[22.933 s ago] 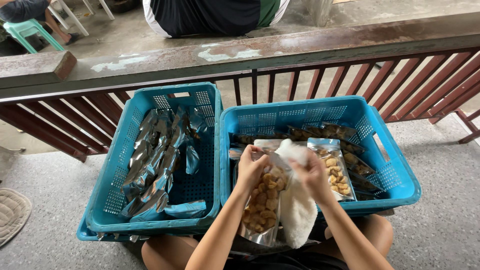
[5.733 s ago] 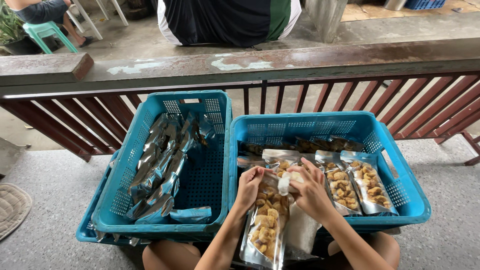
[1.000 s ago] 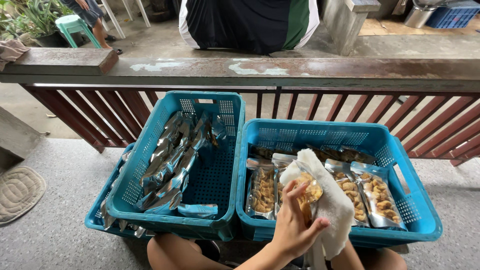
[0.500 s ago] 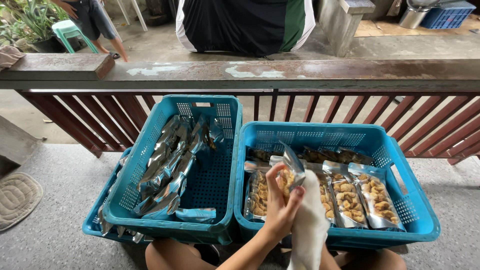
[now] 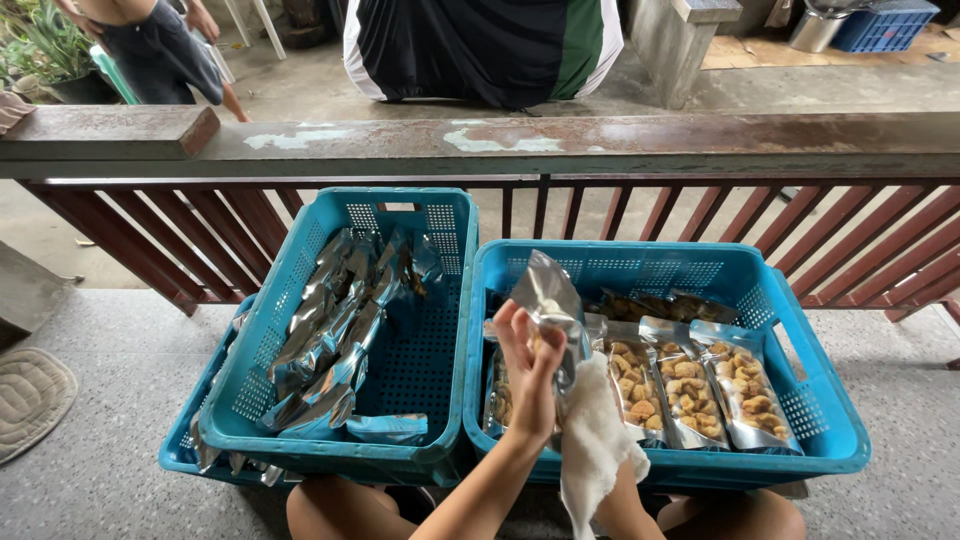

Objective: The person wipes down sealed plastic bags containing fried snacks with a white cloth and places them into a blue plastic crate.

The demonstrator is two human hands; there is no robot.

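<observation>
Two blue plastic crates sit side by side on the concrete floor in front of a dark red wooden railing [image 5: 700, 215], and the person works over the right crate [image 5: 830, 420]. The left hand [image 5: 528, 375] is raised above that crate's near left corner, its fingers curled closed around a silver foil snack pouch [image 5: 548, 300], which it holds upright and tilted slightly away, with the pouch's shiny back facing the camera. Just below and to the right of it hangs a white cloth [image 5: 595, 450], bunched at the top against the pouch's lower edge; the right hand is hidden behind this cloth, so how its fingers are set cannot be told. In the right crate, beside the held pouch, three clear-fronted pouches of golden fried snacks [image 5: 690, 390] lie flat in a row, with more pouches behind them along the far wall. The left crate [image 5: 440, 300] holds a long overlapping stack of silver pouches [image 5: 335, 340] leaning along its left side. Beyond the railing, another person's bare legs [image 5: 190, 60] show at the upper left, well apart from the work.
</observation>
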